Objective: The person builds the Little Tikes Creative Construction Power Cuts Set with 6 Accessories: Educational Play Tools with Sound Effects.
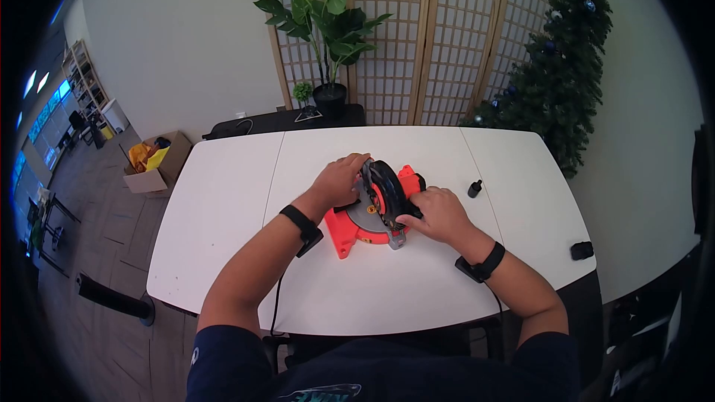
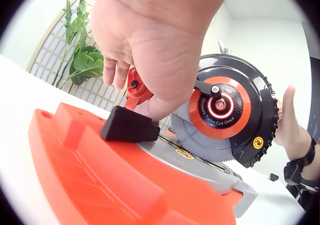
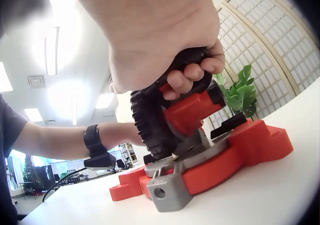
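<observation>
Note toy miter saw [image 1: 370,214] near the middle of the white surface [image 1: 223,201], orange base [image 2: 125,180] resting flat. Record right hand [image 1: 441,216] as closed, fingers curled round the black handle [image 3: 189,59] above the toothed black guard [image 3: 147,125]. Find left hand [image 1: 339,181] at the far left side, gripping the saw by the red rear bracket [image 2: 138,89], just beside the black block [image 2: 128,126]. Log small black bottle [image 1: 474,189] to the right, dark object [image 1: 582,251] farther out, near the edge.
</observation>
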Motion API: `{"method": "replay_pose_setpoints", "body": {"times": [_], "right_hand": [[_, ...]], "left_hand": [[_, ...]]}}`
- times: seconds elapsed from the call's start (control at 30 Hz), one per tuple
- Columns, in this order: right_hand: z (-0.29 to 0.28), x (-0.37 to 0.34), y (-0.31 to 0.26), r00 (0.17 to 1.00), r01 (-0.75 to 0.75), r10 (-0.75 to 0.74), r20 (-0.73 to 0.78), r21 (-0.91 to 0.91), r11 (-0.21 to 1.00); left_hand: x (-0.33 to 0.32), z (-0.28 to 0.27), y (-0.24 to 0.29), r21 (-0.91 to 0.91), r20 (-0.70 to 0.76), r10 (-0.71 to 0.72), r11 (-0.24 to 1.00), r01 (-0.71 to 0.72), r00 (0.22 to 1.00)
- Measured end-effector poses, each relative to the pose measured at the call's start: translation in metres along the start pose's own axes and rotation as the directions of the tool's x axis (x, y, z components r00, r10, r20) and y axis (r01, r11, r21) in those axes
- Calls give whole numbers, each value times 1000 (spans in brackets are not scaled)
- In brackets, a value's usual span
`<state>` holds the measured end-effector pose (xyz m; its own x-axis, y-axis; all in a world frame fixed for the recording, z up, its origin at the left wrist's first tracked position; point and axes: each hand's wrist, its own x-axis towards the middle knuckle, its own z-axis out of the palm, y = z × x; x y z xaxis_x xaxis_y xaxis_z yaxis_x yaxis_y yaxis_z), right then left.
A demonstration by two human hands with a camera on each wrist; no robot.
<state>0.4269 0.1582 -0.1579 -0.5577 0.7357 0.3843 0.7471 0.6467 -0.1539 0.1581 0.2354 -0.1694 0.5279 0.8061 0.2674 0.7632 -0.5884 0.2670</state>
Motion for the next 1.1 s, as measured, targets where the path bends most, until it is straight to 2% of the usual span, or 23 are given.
{"method": "replay_pose_setpoints", "body": {"times": [0.37,0.43,0.57,0.63,0.77,0.83,0.87,0.93,0.97,1.03,1.07,1.1], "right_hand": [[-25,12,0,999,-43,40,37,106,993],[-28,12,0,999,-31,33,-6,137,990],[-43,14,-1,999,-33,34,1,209,977],[-48,15,6,994,98,-80,-69,328,940],[-57,26,10,979,168,-131,-156,252,953],[-62,33,9,977,162,-125,-172,222,962],[-63,36,9,975,155,-119,-189,192,969],[-64,41,10,977,146,-111,-184,193,970],[-65,43,10,968,166,-128,-215,172,971],[-66,44,12,958,185,-144,-246,150,971],[-66,43,15,941,180,-123,-315,162,970],[-66,41,19,919,177,-100,-382,173,969]], "left_hand": [[3,-2,1,22,-11,-6,1000,6,1000],[4,-4,2,-10,17,-34,999,34,999],[5,-10,5,-76,46,-53,996,57,997],[6,-8,0,-138,32,-50,989,54,998],[5,-12,0,-251,30,-27,967,34,999],[5,-15,2,-300,46,-103,947,112,994],[3,-8,-3,-300,46,-103,947,112,994],[-4,6,-8,-214,-73,-199,960,180,977],[-7,7,-6,-213,-73,-199,960,180,977],[-14,4,3,-4,92,-369,929,371,925],[-17,-2,11,-4,92,-369,929,371,925],[-22,-8,19,33,226,-407,911,411,885]]}}
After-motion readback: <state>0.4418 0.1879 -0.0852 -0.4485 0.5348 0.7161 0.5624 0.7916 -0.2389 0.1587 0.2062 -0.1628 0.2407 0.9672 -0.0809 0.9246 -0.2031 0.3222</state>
